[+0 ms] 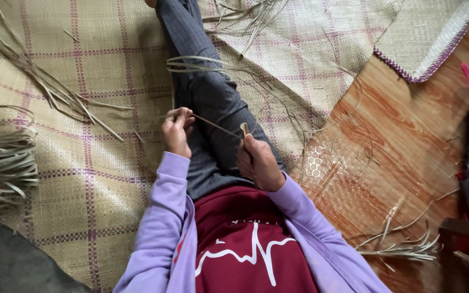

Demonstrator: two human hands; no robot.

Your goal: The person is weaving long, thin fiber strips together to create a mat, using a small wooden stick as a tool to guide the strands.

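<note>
Woven matting [82, 163] with purple checks covers the floor beneath me, wood-grain flooring [408, 141] to the right. I see my left hand [176, 130] pinching one end of a thin reed strip [215, 126] stretched over my lap; my right hand [257, 161] is closed on its other end. Loose reeds [1, 163] lie far left.

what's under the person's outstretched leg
A woven mat with purple checked lines lies under the leg, with loose dried strips scattered on it. The part directly beneath the leg is covered.
</note>
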